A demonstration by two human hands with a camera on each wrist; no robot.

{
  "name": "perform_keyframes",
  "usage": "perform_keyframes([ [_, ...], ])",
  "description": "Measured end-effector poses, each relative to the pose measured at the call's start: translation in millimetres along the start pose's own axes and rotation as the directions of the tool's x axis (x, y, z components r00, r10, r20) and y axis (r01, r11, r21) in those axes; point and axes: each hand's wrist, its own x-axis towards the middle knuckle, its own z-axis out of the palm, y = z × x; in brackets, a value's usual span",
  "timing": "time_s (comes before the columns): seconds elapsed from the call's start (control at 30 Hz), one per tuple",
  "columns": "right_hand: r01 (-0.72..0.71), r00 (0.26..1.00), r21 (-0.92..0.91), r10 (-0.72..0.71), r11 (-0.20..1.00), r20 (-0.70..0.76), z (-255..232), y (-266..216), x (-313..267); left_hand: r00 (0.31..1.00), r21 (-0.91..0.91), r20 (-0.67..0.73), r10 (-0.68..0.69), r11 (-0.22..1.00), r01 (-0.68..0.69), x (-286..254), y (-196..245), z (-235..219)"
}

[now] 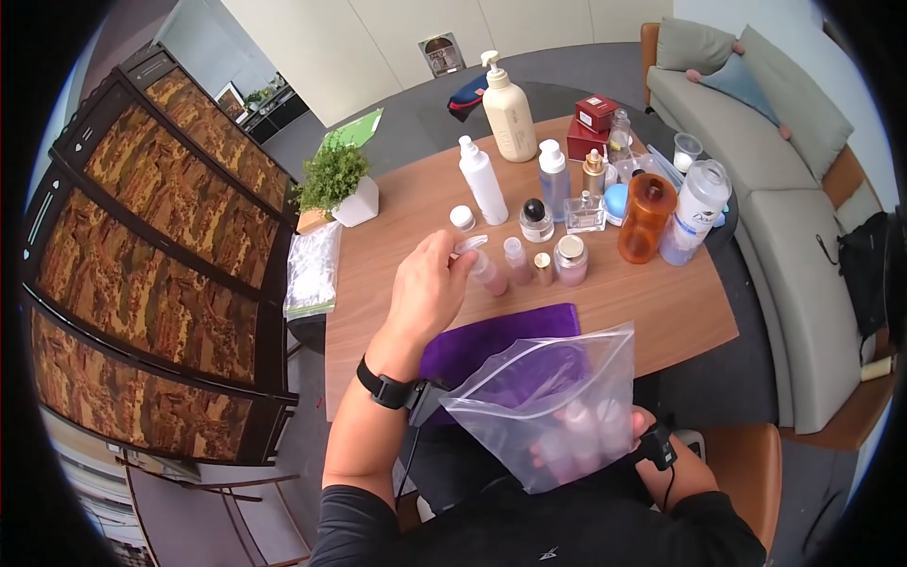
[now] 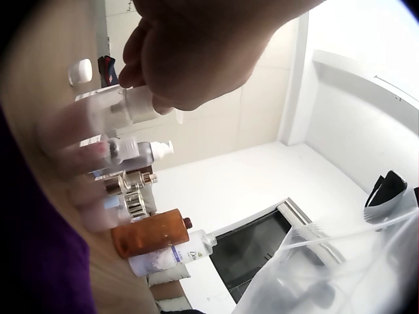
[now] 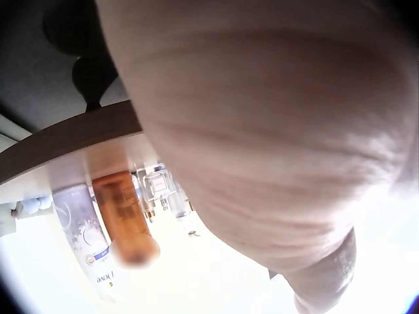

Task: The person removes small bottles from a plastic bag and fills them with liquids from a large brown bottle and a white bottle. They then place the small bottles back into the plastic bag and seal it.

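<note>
Thumb and fingers of my left hand pinch the top of a small pink bottle on the table, in the head view. The left wrist view shows the same hand at the blurred bottle's clear top. My right hand grips a clear zip bag from its lower right side, partly hidden by the plastic; several small pinkish bottles show inside. The bag's zip edge faces up and left. In the right wrist view my palm fills most of the picture.
Beside the pinched bottle stand a smaller pink bottle, a gold-capped vial and a jar. Behind are a white spray bottle, a cream pump bottle and an orange bottle. A purple cloth lies in front.
</note>
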Motion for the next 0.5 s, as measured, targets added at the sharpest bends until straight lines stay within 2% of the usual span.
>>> perform_keyframes([
  [0.03,0.003,1.000,-0.003,-0.003,1.000,-0.006,0,-1,-1,1.000,0.019,-0.005,-0.014,1.000,0.014,0,2,-2],
  [0.07,0.007,1.000,-0.006,-0.007,1.000,-0.006,-31,11,-10,1.000,0.039,-0.010,-0.026,0.999,0.026,1,3,-4],
  [0.1,0.003,0.958,0.529,0.149,0.849,-0.244,-84,30,-24,1.000,0.038,-0.009,-0.023,0.999,0.023,1,3,-7],
  [0.13,0.147,0.851,0.884,0.399,0.444,-0.342,-114,41,-31,0.999,0.060,-0.007,-0.039,0.997,0.039,0,2,-11],
  [0.2,0.141,0.855,0.895,0.404,0.423,-0.326,-114,41,-31,0.998,0.082,-0.006,-0.056,0.995,0.056,-2,2,-21],
  [0.23,0.135,0.858,0.906,0.410,0.401,-0.309,-112,39,-29,0.996,0.046,-0.059,-0.068,0.996,0.071,-4,3,-26],
  [0.27,0.129,0.861,0.918,0.416,0.375,-0.291,-104,13,-13,0.991,0.010,-0.108,-0.083,0.996,0.085,-8,3,-31],
  [0.3,0.125,0.864,0.930,0.422,0.346,-0.273,-112,47,-43,0.985,-0.036,-0.119,-0.128,0.992,0.125,-11,-1,-38],
  [0.37,0.117,0.871,0.951,0.430,0.288,-0.237,-106,35,-38,0.976,-0.231,-0.142,-0.165,0.964,0.130,-19,-2,-57],
  [0.43,0.105,0.877,0.965,0.436,0.239,-0.204,-102,37,-38,0.963,-0.516,-0.235,-0.133,0.857,-0.008,-27,13,-73],
  [0.5,0.092,0.880,0.977,0.444,0.190,-0.169,-97,37,-36,0.962,-0.589,-0.239,-0.132,0.808,-0.036,-33,26,-90],
])
